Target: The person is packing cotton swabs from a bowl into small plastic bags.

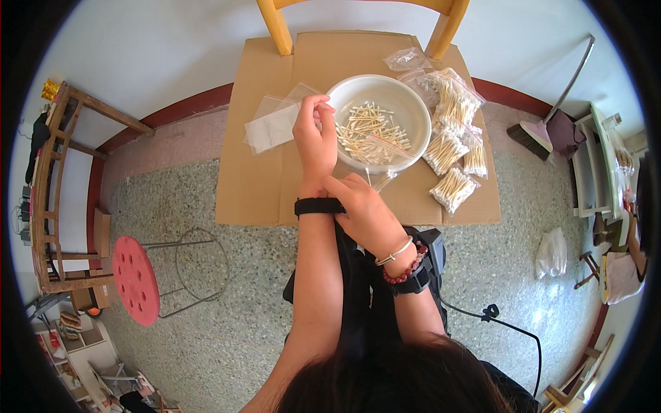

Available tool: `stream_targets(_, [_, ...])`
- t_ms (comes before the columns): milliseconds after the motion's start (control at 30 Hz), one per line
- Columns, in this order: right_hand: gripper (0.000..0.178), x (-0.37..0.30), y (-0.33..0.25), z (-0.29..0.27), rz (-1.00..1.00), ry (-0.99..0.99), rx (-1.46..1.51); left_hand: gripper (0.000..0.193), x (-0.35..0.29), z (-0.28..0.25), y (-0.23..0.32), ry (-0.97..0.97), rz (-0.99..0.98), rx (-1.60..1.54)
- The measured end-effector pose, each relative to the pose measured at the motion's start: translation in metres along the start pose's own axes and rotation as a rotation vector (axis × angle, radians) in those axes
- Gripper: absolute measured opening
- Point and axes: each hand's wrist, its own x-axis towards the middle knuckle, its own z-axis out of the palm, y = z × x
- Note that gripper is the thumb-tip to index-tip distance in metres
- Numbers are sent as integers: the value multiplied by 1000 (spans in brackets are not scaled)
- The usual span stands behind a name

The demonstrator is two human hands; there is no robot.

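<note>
My left hand (317, 141) is raised beside the left rim of a white bowl (421, 103), its fingers loosely bent and apart with nothing seen in them. A black wrist strap (315, 206) circles that wrist. Across it reaches my right hand (368, 217), fingers closed at the strap's right side; the fingertips are partly hidden. Many loose cotton swabs (372, 127) lie in the bowl, and a clear zip bag (385, 148) with a red seal overlaps its front edge. Several filled bags of cotton swabs (454, 103) lie to the right.
Flat clear bags (272, 131) lie left of the bowl on the cardboard sheet (258, 193). A yellow wooden chair back (447, 31) rises behind. On the floor are a tipped pink stool (136, 279) at left, a broom (533, 138) at right and a black cable (513, 325).
</note>
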Motion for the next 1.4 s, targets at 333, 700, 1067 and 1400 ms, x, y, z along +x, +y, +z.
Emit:
stream_targets(333, [31,-1,-1,7,38,6,-140,15,-1,1,1,1,34,32])
stream_targets(700, [43,-2,-2,7,79,-53,-220,17,-3,4,5,-29,-3,11])
stream_targets(1067, [55,-2,-1,9,86,10,-78,17,-6,4,8,283,-506,-836])
stream_targets(1400, [44,1,5,11,111,137,-100,12,-27,-6,1,241,-499,-654])
